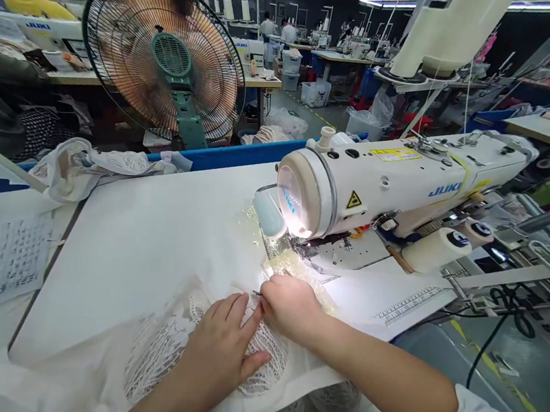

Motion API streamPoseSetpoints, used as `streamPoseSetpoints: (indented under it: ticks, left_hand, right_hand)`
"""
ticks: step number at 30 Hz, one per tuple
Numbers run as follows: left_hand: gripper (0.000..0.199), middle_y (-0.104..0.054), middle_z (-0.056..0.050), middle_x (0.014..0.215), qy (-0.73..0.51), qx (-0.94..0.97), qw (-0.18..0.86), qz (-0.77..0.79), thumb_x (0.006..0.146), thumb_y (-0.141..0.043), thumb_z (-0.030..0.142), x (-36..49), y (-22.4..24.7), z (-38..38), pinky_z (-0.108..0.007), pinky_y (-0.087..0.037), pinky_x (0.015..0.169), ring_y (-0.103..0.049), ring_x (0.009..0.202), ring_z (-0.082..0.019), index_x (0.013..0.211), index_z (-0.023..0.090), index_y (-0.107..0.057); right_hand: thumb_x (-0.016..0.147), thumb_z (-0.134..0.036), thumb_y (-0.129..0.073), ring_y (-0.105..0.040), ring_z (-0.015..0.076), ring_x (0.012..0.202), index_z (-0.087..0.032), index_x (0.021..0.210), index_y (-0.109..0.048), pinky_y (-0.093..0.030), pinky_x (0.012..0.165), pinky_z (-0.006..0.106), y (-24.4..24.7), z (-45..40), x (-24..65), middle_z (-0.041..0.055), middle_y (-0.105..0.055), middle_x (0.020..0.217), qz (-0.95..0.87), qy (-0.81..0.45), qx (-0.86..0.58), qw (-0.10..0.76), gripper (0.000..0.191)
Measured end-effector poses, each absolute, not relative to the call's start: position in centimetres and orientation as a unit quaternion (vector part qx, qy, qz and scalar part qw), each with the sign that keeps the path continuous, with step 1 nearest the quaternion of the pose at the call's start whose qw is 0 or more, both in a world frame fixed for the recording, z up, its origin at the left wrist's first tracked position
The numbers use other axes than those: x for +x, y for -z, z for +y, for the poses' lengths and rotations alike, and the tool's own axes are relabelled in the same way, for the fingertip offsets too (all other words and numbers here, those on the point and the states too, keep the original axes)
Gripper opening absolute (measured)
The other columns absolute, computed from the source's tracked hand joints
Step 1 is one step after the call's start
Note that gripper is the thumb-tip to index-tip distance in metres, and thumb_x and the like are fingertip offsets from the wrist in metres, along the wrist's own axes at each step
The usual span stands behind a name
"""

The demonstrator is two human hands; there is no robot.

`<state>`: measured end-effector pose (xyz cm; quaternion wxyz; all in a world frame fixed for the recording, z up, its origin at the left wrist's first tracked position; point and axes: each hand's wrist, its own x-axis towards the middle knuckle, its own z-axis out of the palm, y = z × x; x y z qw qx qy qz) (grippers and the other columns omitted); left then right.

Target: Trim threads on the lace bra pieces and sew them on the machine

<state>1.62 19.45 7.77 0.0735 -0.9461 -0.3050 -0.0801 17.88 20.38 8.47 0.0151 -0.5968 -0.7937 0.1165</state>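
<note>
White lace fabric [161,351] with leaf-like openwork lies on the table in front of me, its near part hanging over the front edge. My left hand [221,341] rests flat on it, thumb apart from the stretched fingers. Close beside it, my right hand [291,306] is closed around a small dark metal tool [256,293]; only its thin tip shows, so its kind is unclear. That tip points left, just above the left fingertips. Both hands are in front of the lit needle area of a white sewing machine [366,183].
Cream thread cones [440,249] stand right of the machine. A large fan [165,57] is behind the table. More lace pieces [107,165] lie at the back left, above a handwritten sheet [1,262]. A printed ruler [409,305] marks the tabletop. Other people sit farther back.
</note>
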Motion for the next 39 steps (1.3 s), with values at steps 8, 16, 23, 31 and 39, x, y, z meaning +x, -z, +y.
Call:
streamPoseSetpoints:
  ticks: [8,16,23,31,39]
  left_hand:
    - [0.058,-0.064,-0.018,0.109,0.021,-0.944,0.043,-0.327,0.074,-0.069,0.049,1.8,-7.8,19.5,-0.047,-0.053,0.083,-0.060,0.101,-0.033,0.121,0.016,-0.060]
    - [0.059,-0.066,-0.017,0.106,0.035,-0.946,0.077,-0.314,0.071,-0.071,0.050,1.9,-7.8,19.5,-0.044,-0.054,0.080,-0.061,0.098,-0.032,0.119,0.017,-0.061]
    - [0.059,-0.065,-0.019,0.105,0.048,-0.948,0.097,-0.299,0.072,-0.070,0.050,1.9,-7.2,19.8,-0.044,-0.053,0.077,-0.060,0.096,-0.034,0.119,0.016,-0.061]
    - [0.057,-0.065,-0.020,0.103,0.057,-0.948,0.105,-0.296,0.070,-0.073,0.046,1.9,-7.3,19.5,-0.044,-0.052,0.075,-0.060,0.094,-0.034,0.117,0.014,-0.063]
    - [0.057,-0.064,-0.019,0.104,0.057,-0.949,0.108,-0.292,0.074,-0.068,0.049,1.7,-7.0,19.6,-0.043,-0.051,0.076,-0.059,0.096,-0.034,0.120,0.015,-0.060]
  right_hand:
    - [0.077,-0.004,-0.051,-0.056,0.0197,0.066,-0.017,0.081,-0.064,-0.036,0.051,0.029,-9.5,19.8,19.3,0.0066,-0.062,0.074,-0.808,-0.123,-0.574,-0.047,0.019]
    - [0.081,-0.007,-0.047,-0.057,0.0198,0.069,-0.016,0.082,-0.062,-0.035,0.052,0.028,-9.5,19.9,19.4,0.0062,-0.061,0.075,-0.803,-0.112,-0.584,-0.041,0.017]
    - [0.079,-0.005,-0.050,-0.055,0.0184,0.068,-0.016,0.082,-0.062,-0.035,0.052,0.027,-9.3,19.8,19.7,0.0051,-0.061,0.076,-0.806,-0.124,-0.577,-0.041,0.016]
    - [0.080,-0.007,-0.051,-0.053,0.0177,0.065,-0.016,0.079,-0.060,-0.032,0.051,0.028,-10.6,18.1,21.7,0.0042,-0.059,0.074,-0.785,-0.120,-0.606,-0.044,0.013]
    - [0.083,-0.010,-0.050,-0.055,0.0185,0.071,-0.017,0.084,-0.060,-0.033,0.053,0.028,-9.4,18.9,20.6,0.0045,-0.061,0.080,-0.800,-0.124,-0.587,-0.021,0.012]
